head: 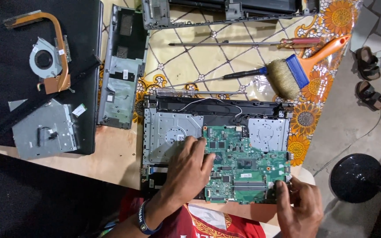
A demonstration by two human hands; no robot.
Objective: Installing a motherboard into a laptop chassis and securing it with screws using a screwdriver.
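Green motherboard (pixel 243 165), flat and studded with chips, seated in an open black laptop chassis (pixel 168 132) lined with grey metal; left hand (pixel 187 169) spread flat on its left edge; right hand (pixel 298 207) pinching its lower right corner; bristle brush (pixel 296 70) lying on the floral worktop (pixel 190 61).

Both forearms are bare, with no sleeves reaching the wrists. The left hand (pixel 188 169) has a dark blue wristband (pixel 143 220) with pale lettering around its wrist, just below the green motherboard (pixel 243 165). The right hand (pixel 298 207) wears nothing at all: no ring, watch or glove. Below the motherboard shows a dark red shirt (pixel 208 224) with a white and yellow printed pattern.
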